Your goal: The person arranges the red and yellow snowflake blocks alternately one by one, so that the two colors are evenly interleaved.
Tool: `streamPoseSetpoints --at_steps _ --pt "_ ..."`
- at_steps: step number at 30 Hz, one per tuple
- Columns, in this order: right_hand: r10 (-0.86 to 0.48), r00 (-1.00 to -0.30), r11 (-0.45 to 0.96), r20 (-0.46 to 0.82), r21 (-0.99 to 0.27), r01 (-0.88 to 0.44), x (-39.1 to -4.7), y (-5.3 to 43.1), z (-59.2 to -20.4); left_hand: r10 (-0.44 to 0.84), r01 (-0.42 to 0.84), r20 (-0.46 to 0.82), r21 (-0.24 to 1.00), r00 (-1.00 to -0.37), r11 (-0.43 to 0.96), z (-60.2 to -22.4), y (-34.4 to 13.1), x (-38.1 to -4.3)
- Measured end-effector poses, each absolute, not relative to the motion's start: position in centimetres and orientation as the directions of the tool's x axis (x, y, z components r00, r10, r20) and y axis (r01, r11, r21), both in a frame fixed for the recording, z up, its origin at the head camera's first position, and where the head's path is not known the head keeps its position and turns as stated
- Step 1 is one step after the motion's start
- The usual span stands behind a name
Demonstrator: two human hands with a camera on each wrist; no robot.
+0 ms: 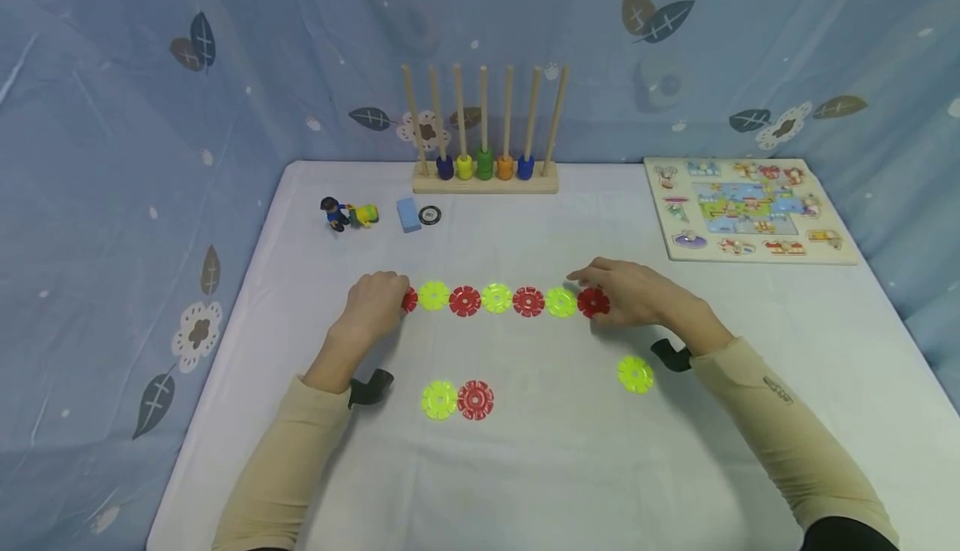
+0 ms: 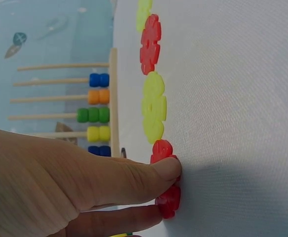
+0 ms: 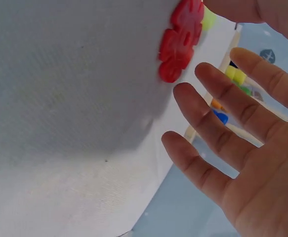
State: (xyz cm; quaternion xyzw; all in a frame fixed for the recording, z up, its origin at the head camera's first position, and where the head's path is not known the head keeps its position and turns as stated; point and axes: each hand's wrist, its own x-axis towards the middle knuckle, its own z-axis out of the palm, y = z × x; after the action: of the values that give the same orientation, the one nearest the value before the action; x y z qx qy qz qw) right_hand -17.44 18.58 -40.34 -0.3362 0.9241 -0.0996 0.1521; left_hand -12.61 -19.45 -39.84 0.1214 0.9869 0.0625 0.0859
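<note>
A row of flower-shaped plastic discs, red and yellow-green by turns, lies edge to edge across the white table in the head view. At its left end my left hand (image 1: 372, 308) pinches a red disc (image 2: 168, 200), the thumb (image 2: 169, 168) lying over part of it. My right hand (image 1: 633, 293) is at the other end, its fingers (image 3: 203, 111) spread and nearly straight beside a red disc (image 1: 594, 303). The right thumb comes close to that disc; whether it touches cannot be told. Between them lie a yellow-green disc (image 1: 433, 295) and several more.
Nearer the front lie a yellow-green disc (image 1: 438, 401), a red disc (image 1: 476, 400) and, farther right, another yellow-green disc (image 1: 636, 375). Behind stand a peg rack (image 1: 486, 186) with beads, a picture puzzle board (image 1: 750, 252), a blue block (image 1: 408, 215), a black ring (image 1: 430, 215) and a toy figure (image 1: 334, 214).
</note>
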Motion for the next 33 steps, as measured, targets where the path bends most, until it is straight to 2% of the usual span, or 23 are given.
streamPoseSetpoints --at_steps 7,13,23,33 --pt "-0.669 -0.724 0.739 -0.171 -0.265 -0.62 -16.5 18.7 -40.0 0.244 0.22 -0.16 0.152 -0.956 0.963 -39.9 -19.3 -12.6" --pt "-0.706 -0.694 0.705 -0.141 -0.237 -0.668 -14.1 19.3 -39.8 0.248 0.224 -0.167 0.152 -0.954 0.963 -40.1 -19.2 -12.7" --pt "-0.699 -0.689 0.714 -0.19 -0.241 -0.657 -9.4 21.9 -40.7 0.246 0.22 -0.198 0.142 -0.949 0.965 -39.8 -19.1 -12.8" --pt "-0.684 -0.693 0.729 -0.227 -0.203 -0.654 -7.9 22.1 -40.8 0.238 0.214 -0.195 0.138 -0.951 0.967 -39.6 -19.3 -12.6"
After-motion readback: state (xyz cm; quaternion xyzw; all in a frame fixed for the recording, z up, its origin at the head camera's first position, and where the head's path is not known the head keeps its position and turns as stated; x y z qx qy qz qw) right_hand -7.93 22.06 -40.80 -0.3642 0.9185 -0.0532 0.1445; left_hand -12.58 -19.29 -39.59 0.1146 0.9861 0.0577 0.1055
